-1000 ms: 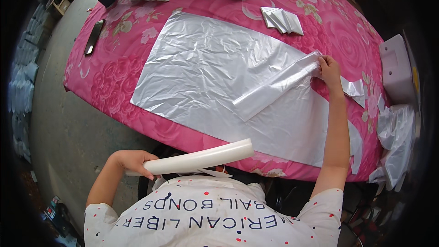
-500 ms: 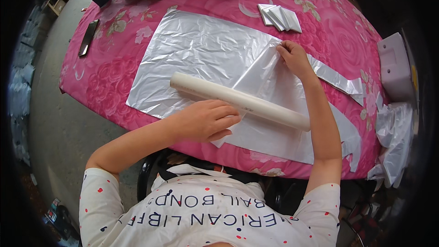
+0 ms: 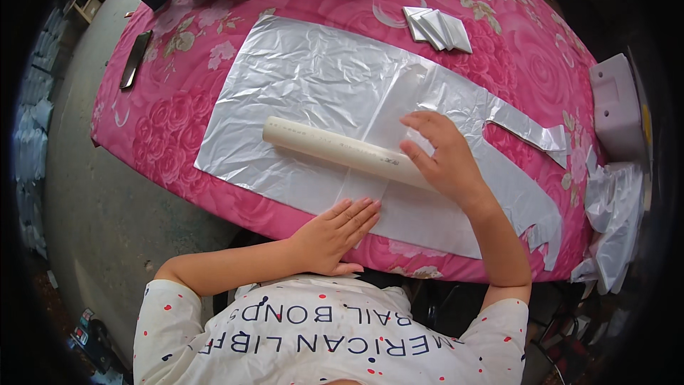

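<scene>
left hand (image 3: pixel 335 235) spread flat on plastic bag (image 3: pixel 320 93) | right hand (image 3: pixel 442 157) open (fingers splayed) on cream tube (image 3: pixel 335 147)

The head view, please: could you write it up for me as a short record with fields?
surface: table with pink floral cloth
main item: large clear plastic sheet, spread flat
tool: cream tube, lying across the sheet
left hand: flat, palm down on the sheet's near edge
right hand: resting on the tube's right end, fingers spread
far side: folded plastic pieces
left edge: dark flat object
</scene>
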`<state>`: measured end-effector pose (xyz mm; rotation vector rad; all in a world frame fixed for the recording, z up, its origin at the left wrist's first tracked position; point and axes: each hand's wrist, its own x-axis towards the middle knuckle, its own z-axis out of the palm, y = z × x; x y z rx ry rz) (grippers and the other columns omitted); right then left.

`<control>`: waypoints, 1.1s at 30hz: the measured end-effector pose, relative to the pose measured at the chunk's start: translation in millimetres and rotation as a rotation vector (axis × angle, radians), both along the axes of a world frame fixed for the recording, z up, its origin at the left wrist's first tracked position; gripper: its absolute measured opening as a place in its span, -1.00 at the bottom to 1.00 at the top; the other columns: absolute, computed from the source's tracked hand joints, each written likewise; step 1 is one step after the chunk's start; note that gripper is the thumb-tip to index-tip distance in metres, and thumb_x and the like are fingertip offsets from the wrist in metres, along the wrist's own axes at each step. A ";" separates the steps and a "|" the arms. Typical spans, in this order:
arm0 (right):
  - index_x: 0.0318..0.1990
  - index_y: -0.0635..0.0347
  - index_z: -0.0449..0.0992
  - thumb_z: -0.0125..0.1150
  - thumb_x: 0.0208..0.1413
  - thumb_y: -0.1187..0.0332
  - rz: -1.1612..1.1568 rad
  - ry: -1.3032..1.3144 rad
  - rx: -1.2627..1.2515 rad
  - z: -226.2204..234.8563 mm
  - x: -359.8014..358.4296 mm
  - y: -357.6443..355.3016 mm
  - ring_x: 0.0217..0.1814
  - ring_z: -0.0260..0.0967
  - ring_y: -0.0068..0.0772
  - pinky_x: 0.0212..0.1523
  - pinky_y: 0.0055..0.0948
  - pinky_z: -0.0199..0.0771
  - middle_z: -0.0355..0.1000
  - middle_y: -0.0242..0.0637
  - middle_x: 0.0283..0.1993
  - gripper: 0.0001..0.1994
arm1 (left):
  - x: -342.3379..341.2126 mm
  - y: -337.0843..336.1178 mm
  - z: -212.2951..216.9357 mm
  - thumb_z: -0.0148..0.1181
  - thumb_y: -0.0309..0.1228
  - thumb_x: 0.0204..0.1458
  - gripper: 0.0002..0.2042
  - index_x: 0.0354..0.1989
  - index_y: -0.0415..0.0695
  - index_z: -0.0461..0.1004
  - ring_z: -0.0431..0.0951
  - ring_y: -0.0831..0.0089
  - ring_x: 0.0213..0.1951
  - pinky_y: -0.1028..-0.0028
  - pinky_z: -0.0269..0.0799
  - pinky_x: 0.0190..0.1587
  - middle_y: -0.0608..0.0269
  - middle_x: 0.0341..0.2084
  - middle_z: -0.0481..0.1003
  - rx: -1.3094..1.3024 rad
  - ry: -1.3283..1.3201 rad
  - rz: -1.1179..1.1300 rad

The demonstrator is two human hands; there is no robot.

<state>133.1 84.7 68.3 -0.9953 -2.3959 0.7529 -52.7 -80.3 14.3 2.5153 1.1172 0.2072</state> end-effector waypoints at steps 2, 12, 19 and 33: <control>0.00 0.20 0.41 0.18 -0.03 0.43 0.072 -0.089 0.057 -4.7 -4.4 -36.8 -0.02 0.31 -0.15 0.00 -0.29 0.31 0.37 -0.18 -0.04 -0.62 | 8.9 -7.5 -0.5 -0.21 0.17 0.03 -0.19 0.22 -0.37 0.05 -0.09 0.14 0.33 0.21 -0.22 0.31 -0.10 0.27 -0.03 0.016 0.017 0.042; 0.05 0.12 0.39 0.21 -0.08 0.45 -0.160 -0.148 0.345 -33.0 7.1 38.6 -0.08 0.32 -0.19 -0.06 -0.29 0.35 0.39 -0.24 -0.09 -0.56 | 13.5 -12.6 -1.3 -0.17 0.17 0.03 -0.19 0.22 -0.37 0.06 -0.11 0.09 0.33 0.18 -0.21 0.30 -0.10 0.28 -0.04 0.024 0.018 0.053; 0.10 0.09 0.36 0.19 -0.04 0.44 -0.248 -0.171 0.333 -34.6 22.9 80.3 -0.04 0.32 -0.16 0.00 -0.29 0.32 0.39 -0.24 -0.05 -0.54 | 3.4 -12.5 2.8 -0.04 0.06 0.02 -0.21 0.24 -0.37 -0.02 -0.12 0.06 0.33 0.15 -0.23 0.30 -0.14 0.28 -0.08 -0.084 -0.205 0.046; 0.04 0.15 0.41 0.23 -0.11 0.51 -0.149 -0.055 0.258 -12.4 17.2 39.5 -0.05 0.32 -0.17 -0.03 -0.29 0.35 0.40 -0.21 -0.08 -0.54 | 19.9 49.0 -10.3 0.00 -0.09 0.02 -0.25 0.25 -0.39 -0.06 -0.23 0.05 0.35 0.12 -0.37 0.31 -0.12 0.30 -0.15 0.093 0.017 0.486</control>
